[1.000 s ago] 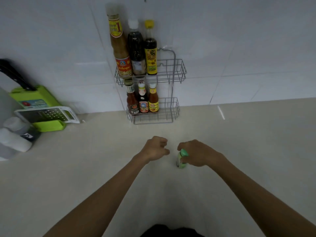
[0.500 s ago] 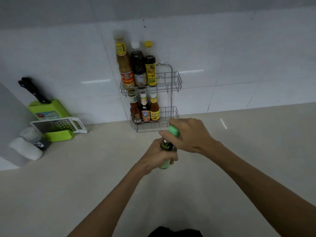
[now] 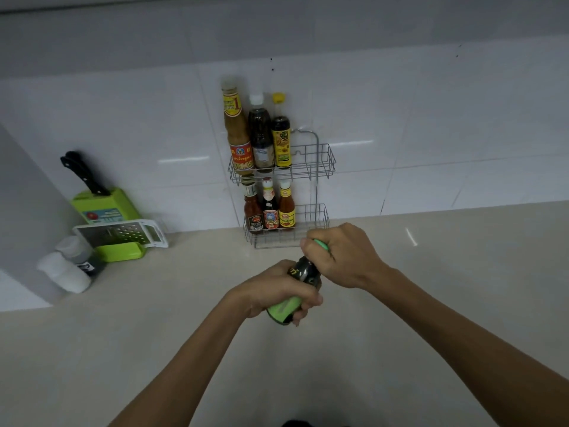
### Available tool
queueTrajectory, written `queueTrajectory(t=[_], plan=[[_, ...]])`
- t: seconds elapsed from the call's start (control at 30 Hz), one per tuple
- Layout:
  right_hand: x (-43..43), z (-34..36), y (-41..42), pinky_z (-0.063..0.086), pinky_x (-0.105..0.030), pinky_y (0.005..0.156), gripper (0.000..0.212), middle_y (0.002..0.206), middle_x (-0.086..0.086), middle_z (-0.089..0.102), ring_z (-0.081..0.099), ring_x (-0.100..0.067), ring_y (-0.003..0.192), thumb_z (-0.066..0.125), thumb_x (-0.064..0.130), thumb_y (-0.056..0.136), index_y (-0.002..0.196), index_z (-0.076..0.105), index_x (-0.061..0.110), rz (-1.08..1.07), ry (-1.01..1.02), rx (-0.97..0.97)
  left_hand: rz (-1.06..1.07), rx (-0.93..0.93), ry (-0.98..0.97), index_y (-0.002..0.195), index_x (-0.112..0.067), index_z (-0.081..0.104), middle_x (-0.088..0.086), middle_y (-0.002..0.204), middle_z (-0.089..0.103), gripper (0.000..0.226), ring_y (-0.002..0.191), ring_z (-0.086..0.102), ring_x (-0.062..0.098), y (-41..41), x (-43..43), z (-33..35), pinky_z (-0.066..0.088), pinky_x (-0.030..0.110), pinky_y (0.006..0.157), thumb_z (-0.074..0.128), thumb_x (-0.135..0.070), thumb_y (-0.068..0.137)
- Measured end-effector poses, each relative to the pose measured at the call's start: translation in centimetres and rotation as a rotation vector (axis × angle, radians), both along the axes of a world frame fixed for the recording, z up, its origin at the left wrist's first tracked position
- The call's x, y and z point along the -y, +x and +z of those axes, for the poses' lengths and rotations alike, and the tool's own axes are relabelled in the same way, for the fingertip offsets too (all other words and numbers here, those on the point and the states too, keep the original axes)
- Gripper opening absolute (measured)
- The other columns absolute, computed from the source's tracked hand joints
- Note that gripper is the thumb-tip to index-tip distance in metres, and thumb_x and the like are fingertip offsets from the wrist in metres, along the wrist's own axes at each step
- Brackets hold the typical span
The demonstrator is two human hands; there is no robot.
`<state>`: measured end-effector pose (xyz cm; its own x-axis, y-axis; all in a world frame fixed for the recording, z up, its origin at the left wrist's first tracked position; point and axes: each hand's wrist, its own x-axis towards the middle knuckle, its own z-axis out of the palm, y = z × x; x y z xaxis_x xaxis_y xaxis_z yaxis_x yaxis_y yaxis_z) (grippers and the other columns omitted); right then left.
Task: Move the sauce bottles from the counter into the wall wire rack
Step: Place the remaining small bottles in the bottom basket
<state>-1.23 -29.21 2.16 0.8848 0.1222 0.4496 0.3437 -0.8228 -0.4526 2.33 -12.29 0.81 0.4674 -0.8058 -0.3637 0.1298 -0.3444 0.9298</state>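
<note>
A dark sauce bottle with a green label and green cap (image 3: 303, 274) hangs tilted above the counter, cap toward the wall. My left hand (image 3: 271, 291) wraps its lower body and my right hand (image 3: 341, 257) grips its cap end. The two-tier wall wire rack (image 3: 320, 163) is just beyond my hands. Three tall bottles (image 3: 261, 134) fill the left of the upper basket. Three small bottles (image 3: 270, 208) stand at the left of the lower basket. The right end of each basket holds nothing.
At the left, against the wall, a green knife block (image 3: 104, 204) with black handles stands behind a white and green grater (image 3: 123, 235). Two white shakers (image 3: 66, 266) lie near the left wall. The beige counter (image 3: 431, 288) stretches to the right.
My right hand lifted the green-capped bottle off the counter toward the rack, and my left hand closed around its lower body. The view tilted up, so the rack now sits lower in frame.
</note>
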Motion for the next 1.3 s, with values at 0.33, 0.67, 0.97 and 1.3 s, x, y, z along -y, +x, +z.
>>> queueTrajectory(t=[0.33,0.67,0.97,1.3], plan=[[0.2,-2.6,2.2,0.03,-0.023,0.053,0.038,0.072,0.004,0.06,0.055,-0.02,0.068,0.029,0.055,0.083,0.065,0.05,0.029,-0.269,-0.036,-0.264,0.581,0.635,0.31,0.095,-0.028,0.059,-0.001,0.085,0.071,0.032,0.077,0.068,0.022,-0.9,2.8,-3.7,0.059,0.041,0.068,0.069,-0.032,0.064],[1.3,-2.1,5.5,0.042,-0.017,0.034,0.048,0.058,0.001,0.067,0.058,-0.005,0.034,0.071,0.069,0.065,0.076,0.053,0.026,-0.241,0.443,-0.494,0.351,0.463,0.129,0.127,-0.023,0.048,-0.001,0.114,0.061,0.055,0.101,0.062,0.02,3.8,2.0,-4.6,0.056,0.031,0.077,0.071,-0.015,0.077],[2.7,-2.8,9.3,0.049,-0.015,0.045,0.054,0.084,0.01,0.073,0.072,-0.007,0.054,0.076,0.063,0.071,0.113,0.064,0.032,-0.114,0.374,-0.57,0.464,0.463,-0.037,0.11,-0.024,0.069,-0.01,0.101,0.074,0.046,0.093,0.069,0.006,9.3,2.4,-4.9,0.057,0.021,0.079,0.086,-0.016,0.069],[5.1,-6.5,17.3,0.052,-0.032,0.087,0.041,0.107,-0.008,0.073,0.067,-0.023,0.1,0.078,0.029,0.083,0.115,0.067,0.008,-0.324,0.424,-0.377,0.509,0.535,0.149,0.129,-0.017,0.062,-0.004,0.126,0.065,0.049,0.119,0.057,0.014,17.2,4.2,-8.0,0.045,0.022,0.096,0.073,-0.012,0.082]])
